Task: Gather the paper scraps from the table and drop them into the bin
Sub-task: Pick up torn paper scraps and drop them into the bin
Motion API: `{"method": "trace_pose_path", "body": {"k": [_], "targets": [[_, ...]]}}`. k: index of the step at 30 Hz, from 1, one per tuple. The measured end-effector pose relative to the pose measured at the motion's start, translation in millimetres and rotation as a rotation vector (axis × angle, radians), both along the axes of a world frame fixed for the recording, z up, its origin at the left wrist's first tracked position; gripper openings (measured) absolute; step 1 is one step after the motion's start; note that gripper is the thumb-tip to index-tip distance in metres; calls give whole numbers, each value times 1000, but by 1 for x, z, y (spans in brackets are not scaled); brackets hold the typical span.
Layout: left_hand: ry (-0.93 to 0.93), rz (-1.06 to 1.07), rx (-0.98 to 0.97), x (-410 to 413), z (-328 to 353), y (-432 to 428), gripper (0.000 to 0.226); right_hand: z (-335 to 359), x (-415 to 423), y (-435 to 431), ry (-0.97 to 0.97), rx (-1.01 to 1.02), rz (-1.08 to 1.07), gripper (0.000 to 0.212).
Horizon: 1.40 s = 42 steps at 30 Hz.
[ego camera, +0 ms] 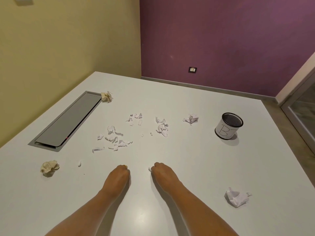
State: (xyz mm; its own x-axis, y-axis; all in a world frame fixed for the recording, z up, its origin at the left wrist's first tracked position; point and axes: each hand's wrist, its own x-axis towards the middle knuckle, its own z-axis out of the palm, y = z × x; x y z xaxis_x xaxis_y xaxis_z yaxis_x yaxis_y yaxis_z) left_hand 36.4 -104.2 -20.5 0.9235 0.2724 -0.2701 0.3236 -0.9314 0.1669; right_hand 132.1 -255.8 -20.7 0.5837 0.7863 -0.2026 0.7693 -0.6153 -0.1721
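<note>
Torn white paper scraps lie in three loose heaps on the white table [187,167]: a left heap [113,139], a middle heap [135,118] and a right heap [162,126]. Crumpled paper balls sit at the far left [106,96], near left [49,168], far centre-right [190,118] and near right [236,197]. The bin [228,125], a small black mesh cup wrapped in white paper, stands upright at the right. My left hand [119,176] rests fisted on the table. My right hand [161,172] is also fisted, with a small white scrap [149,169] at its fingertips.
A long grey cable hatch [68,121] is set flush into the table at the left. One small scrap [79,163] lies alone near the left hand. Yellow and purple walls meet behind the table, and a glass door frame stands at the right.
</note>
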Motion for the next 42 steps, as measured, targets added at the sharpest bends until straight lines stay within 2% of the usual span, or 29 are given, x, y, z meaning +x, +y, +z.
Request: {"method": "trace_pose_path", "body": {"k": [3,5,9,14,20,27,34,42], "targets": [[-2,-29,57,6,4,-3,33,0,4,-7,6,0,8,44],[-119,-114,59,14,9,-5,45,-3,8,-13,8,14,-22,41],[-57,-168,72,38,7,-14,29,-3,18,-33,14,17,-94,36],[-62,-211,56,86,25,-42,16,7,52,-65,47,62,-200,17],[-216,-277,-37,167,56,-86,25,36,116,-102,30,174,-405,28],[-409,-273,-139,261,90,-151,26,72,189,-143,-113,337,-638,30],[-442,-286,-207,323,109,-201,28,90,245,-173,-144,441,-843,25],[-381,-302,-237,364,105,-234,27,84,281,-182,-113,416,-869,26]]}}
